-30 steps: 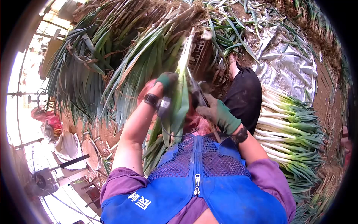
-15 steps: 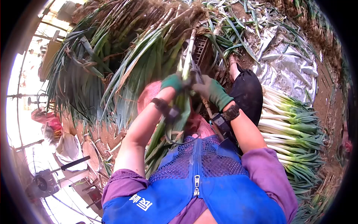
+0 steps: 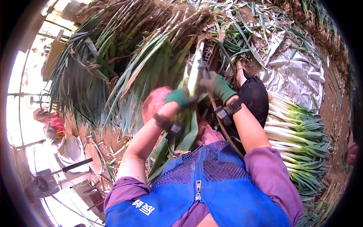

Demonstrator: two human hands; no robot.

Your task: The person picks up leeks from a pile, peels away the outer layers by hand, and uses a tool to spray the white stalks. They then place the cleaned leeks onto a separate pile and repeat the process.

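Observation:
My left hand [image 3: 180, 98], in a green and dark work glove, is closed around the leafy part of a leek [image 3: 196, 72]. Its white stem points away from me, and its long green leaves lie back toward my lap. Beside the stem, my gloved right hand [image 3: 220, 87] is closed on a grey nozzle gun [image 3: 204, 70], partly blurred by motion. From that hand a brown hose [image 3: 224, 130] runs down toward my vest. The gun lies alongside the white stem; whether they touch I cannot tell.
Untrimmed leeks [image 3: 94, 64] are heaped at the left and far side. Cleaned leeks [image 3: 295, 140] lie in a row at my right, near a crumpled silvery sheet [image 3: 293, 70]. A plastic crate [image 3: 209, 53] stands beyond my hands. A fan [image 3: 41, 183] is at lower left.
My left hand has slid down toward me along the leek, and more white stem shows. My right hand and the nozzle gun have shifted slightly right.

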